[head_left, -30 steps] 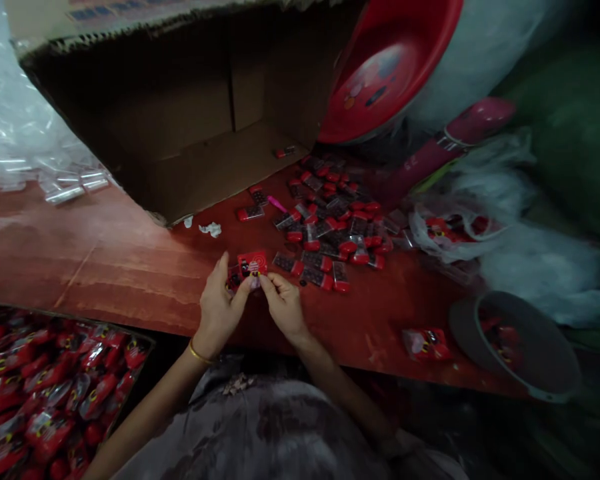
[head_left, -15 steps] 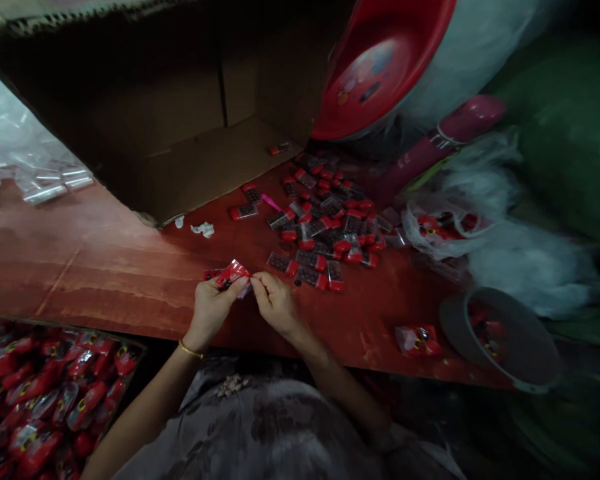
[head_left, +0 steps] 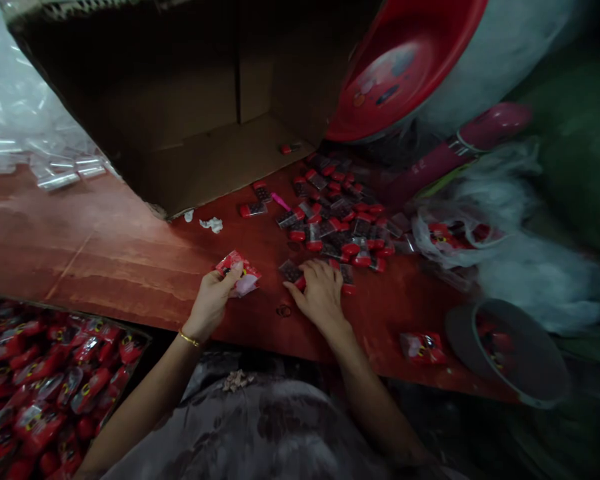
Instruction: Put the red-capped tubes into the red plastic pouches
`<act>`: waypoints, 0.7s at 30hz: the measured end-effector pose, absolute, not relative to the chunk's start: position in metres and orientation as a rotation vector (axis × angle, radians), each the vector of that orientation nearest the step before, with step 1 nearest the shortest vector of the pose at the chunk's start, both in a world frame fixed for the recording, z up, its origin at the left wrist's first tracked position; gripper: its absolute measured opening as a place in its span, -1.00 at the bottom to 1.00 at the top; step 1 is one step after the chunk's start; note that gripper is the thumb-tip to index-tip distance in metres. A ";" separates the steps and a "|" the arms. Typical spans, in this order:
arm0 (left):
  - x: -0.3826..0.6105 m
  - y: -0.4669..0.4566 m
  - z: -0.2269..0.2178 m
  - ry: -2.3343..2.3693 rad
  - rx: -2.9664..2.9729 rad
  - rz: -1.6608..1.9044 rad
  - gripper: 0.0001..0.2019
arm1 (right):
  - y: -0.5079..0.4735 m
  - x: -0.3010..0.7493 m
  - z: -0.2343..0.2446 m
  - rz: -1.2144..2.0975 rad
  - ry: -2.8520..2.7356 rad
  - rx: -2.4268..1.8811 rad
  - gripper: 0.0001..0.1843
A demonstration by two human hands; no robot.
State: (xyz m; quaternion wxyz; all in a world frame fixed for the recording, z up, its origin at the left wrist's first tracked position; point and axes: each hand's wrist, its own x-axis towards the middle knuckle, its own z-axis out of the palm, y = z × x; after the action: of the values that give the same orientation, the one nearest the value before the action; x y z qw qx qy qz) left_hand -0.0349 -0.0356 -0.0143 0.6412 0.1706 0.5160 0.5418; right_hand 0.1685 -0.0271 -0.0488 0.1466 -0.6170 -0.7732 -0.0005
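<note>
My left hand is closed on a small red printed packet with a clear end, held just above the red-brown table. My right hand lies with fingers spread on the near edge of a pile of small red-capped dark cases, touching one of them. A thin gold bangle circles my left wrist.
A big open cardboard box lies on its side at the back. A red basin leans at upper right beside plastic bags. A grey bowl and a loose packet sit at right. A tray of red packets stands lower left.
My right hand has let go of the packet and moved right onto the pile of cases. My left hand keeps the packet, now lower near the table.
</note>
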 end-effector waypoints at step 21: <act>-0.043 -0.045 -0.008 1.173 0.355 1.029 -0.55 | -0.010 0.181 -0.044 0.155 -2.587 -1.210 -0.72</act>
State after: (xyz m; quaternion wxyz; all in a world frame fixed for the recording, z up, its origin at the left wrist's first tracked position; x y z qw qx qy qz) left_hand -0.0432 -0.0446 -0.0075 0.6967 0.1592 0.5258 0.4613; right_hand 0.1807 -0.0102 -0.0438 0.1402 -0.4189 -0.8955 0.0535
